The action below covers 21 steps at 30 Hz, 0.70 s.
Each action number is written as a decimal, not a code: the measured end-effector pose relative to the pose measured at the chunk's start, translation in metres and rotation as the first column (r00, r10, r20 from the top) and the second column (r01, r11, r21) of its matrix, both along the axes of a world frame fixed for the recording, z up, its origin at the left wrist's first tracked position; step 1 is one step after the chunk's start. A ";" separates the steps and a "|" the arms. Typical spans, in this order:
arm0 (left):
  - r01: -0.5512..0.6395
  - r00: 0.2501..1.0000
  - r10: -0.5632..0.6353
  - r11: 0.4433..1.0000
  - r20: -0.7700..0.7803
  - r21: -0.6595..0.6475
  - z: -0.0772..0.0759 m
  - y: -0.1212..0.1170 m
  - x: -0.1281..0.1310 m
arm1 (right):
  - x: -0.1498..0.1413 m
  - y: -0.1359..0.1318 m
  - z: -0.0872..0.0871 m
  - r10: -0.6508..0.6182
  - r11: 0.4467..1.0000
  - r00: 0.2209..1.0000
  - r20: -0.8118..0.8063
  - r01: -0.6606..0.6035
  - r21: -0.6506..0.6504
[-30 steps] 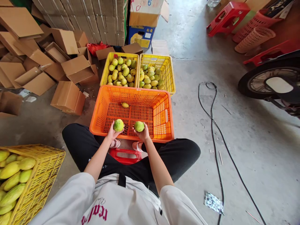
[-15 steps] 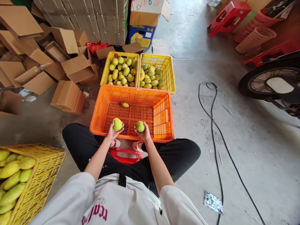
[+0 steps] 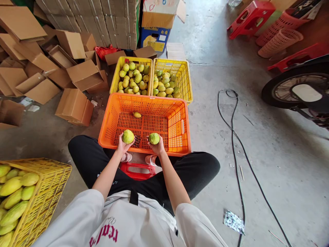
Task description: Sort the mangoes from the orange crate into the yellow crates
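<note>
My left hand [image 3: 123, 145] cups a yellow-green papaya [image 3: 128, 136] from below, its fingers curled round the fruit's sides. A greener papaya [image 3: 154, 138] rests in my right hand [image 3: 157, 146], gripped between thumb and fingers. Both fruits are held level with each other, end-on to me, over the near side of an orange plastic crate [image 3: 102, 132]. Inside that crate, towards its far wall, lies one small yellow papaya [image 3: 137, 114]. The undersides of the held fruits are hidden by my palms.
Two yellow crates of papayas, one left [image 3: 112, 82] and one right [image 3: 189, 80], stand behind the orange crate. Another full yellow crate [image 3: 55, 178] is at my lower left. Cardboard boxes [image 3: 74, 106] lie about on the left; a black cable [image 3: 232, 137] and motorbike wheel [image 3: 288, 91] are right.
My left hand has shifted very slightly left, and the papaya in it has turned a little. The right-hand papaya has also tilted slightly. Both hands keep their hold.
</note>
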<state>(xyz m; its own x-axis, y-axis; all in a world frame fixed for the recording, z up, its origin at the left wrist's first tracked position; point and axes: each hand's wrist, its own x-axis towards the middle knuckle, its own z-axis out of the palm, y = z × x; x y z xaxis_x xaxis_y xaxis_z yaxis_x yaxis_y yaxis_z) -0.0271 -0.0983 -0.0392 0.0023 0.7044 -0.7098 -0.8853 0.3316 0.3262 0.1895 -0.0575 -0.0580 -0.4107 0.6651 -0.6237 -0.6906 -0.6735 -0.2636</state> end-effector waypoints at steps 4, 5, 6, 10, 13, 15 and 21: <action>0.039 0.998 -0.040 0.999 0.044 0.031 0.004 0.001 0.001 | -0.001 0.000 0.000 -0.038 0.999 0.999 0.019 0.038 0.012; 0.050 0.998 -0.052 0.998 0.047 0.042 0.004 0.001 0.001 | -0.001 0.000 -0.001 -0.047 0.999 0.999 0.023 0.046 0.028; 0.057 0.997 -0.059 0.997 0.047 0.049 0.004 0.000 0.001 | -0.002 -0.001 -0.001 -0.050 0.998 0.998 0.027 0.049 0.043; 0.044 0.998 -0.046 0.998 0.034 0.053 0.002 -0.002 0.000 | -0.004 -0.004 -0.003 -0.047 0.996 0.996 0.070 0.042 0.073; 0.013 1.000 -0.015 0.998 0.024 0.067 0.002 -0.003 0.000 | -0.005 -0.006 -0.002 -0.049 0.995 0.992 0.114 0.039 0.093; 0.004 1.000 -0.006 0.996 0.028 0.090 0.003 -0.003 0.001 | -0.005 -0.007 -0.001 -0.035 0.992 0.991 0.128 0.019 0.125; -0.053 0.997 0.054 0.998 -0.047 0.018 -0.003 -0.001 0.002 | -0.003 -0.007 0.001 0.037 0.989 0.995 0.097 -0.050 0.137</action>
